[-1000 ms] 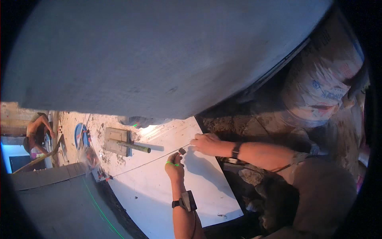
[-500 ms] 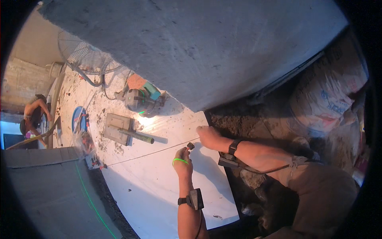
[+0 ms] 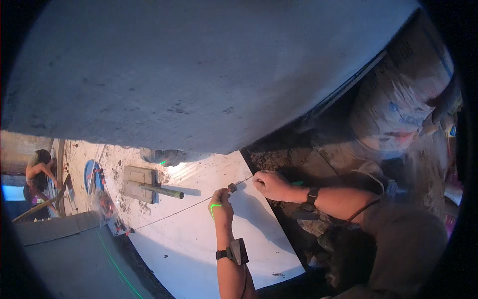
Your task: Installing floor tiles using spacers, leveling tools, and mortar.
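Observation:
My left hand is closed around a small dark block-like piece, held just over the white tiles. A green light line crosses the back of that hand. At the right edge of the tiles, my right hand is curled with its fingertips together, at the end of the thin dark joint between two tiles. Whatever its fingers pinch, if anything, is hidden. Each wrist wears a strapped dark device.
A large grey slab overhangs the top. A trowel-like float with a tube handle lies on the tiles. A blue basin and small red clips are at left. Bags stand right. Another person crouches far left.
The view has shifted, so the grey slab covers more and hides the fan and the orange and green blocks. My right hand is slightly lower in view, its fingers still together.

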A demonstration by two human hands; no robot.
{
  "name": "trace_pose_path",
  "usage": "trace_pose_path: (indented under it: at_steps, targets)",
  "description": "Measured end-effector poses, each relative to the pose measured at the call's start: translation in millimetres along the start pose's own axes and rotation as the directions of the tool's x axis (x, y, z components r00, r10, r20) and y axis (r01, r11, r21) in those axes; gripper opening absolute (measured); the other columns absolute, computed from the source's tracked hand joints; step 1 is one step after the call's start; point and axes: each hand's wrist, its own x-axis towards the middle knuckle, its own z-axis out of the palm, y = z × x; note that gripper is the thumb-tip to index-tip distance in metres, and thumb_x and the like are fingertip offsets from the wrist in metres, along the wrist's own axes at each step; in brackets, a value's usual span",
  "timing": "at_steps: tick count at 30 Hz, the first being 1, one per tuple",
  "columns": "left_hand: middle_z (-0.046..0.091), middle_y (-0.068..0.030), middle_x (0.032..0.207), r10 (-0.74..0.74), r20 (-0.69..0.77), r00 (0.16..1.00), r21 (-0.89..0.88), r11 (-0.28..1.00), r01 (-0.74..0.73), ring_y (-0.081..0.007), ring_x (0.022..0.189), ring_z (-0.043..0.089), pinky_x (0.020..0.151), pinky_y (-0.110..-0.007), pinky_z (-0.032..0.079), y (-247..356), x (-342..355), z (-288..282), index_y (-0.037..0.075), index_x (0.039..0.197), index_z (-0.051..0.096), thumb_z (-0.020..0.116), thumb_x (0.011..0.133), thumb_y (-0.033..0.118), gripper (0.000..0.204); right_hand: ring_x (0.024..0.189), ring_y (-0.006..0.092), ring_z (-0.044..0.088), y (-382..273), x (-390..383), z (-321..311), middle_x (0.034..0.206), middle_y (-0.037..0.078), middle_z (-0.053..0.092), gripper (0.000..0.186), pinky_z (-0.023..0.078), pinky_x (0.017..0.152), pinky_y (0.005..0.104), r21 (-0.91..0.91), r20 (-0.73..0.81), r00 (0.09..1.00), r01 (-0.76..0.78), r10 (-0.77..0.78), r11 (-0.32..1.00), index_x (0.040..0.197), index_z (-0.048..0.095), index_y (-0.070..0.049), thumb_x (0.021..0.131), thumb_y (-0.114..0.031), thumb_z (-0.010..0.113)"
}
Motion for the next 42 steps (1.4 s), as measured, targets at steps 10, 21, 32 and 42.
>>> trace_pose_path:
  at_steps: [10, 21, 32, 42]
  targets:
    - [0.067, -0.0115, 0.084, 0.429, 0.176, 0.886, 0.593, 0.672, -0.444, -0.0320, 0.079, 0.065, 0.068, -0.042, 0.051, 40, -8, -2, 0.013, 0.093, 0.066, 0.055, 0.081, 0.001, 0.020, 0.077, 0.0333, 0.064, 14, -11, -37, 0.082, 0.015, 0.065, 0.014, 0.049, 0.066, 0.0426, -0.062, 0.013, 0.996, -0.090, 0.091, 0.994, 0.089, 0.059, -0.004, 0.088, -0.018, 0.058]
    - [0.067, -0.0216, 0.085, 0.148, 0.088, 0.985, 0.577, 0.798, -0.172, -0.0418, 0.079, 0.064, 0.072, -0.049, 0.049, 53, -10, 25, 0.007, 0.098, 0.057, 0.045, 0.092, 0.020, 0.019, 0.084, 0.0353, 0.061, -1, -14, -27, 0.087, 0.016, 0.063, 0.014, 0.048, 0.072, 0.0430, -0.074, 0.090, 0.995, -0.044, 0.051, 0.996, 0.090, 0.058, -0.004, 0.088, -0.018, 0.056]
    - [0.067, -0.0219, 0.082, 0.085, 0.072, 0.994, 0.534, 0.839, -0.110, -0.0418, 0.076, 0.065, 0.066, -0.049, 0.049, 53, -12, 27, 0.006, 0.132, 0.031, 0.048, 0.092, 0.022, 0.047, 0.102, 0.0279, 0.054, -19, 49, 37, 0.100, 0.010, 0.055, 0.019, 0.047, 0.083, 0.0408, -0.387, 0.365, 0.893, 0.403, -0.264, 0.829, 0.095, 0.064, -0.006, 0.076, -0.006, 0.061]
    - [0.069, -0.0175, 0.086, 0.116, 0.089, 0.989, 0.536, 0.832, -0.146, -0.0404, 0.073, 0.065, 0.061, -0.049, 0.048, 45, -11, 24, 0.006, 0.141, 0.012, 0.047, 0.091, 0.018, 0.062, 0.092, 0.0293, 0.054, -2, 73, 43, 0.089, 0.009, 0.055, 0.024, 0.046, 0.074, 0.0431, -0.468, 0.477, 0.781, 0.614, -0.403, 0.635, 0.093, 0.056, -0.004, 0.072, -0.014, 0.063]
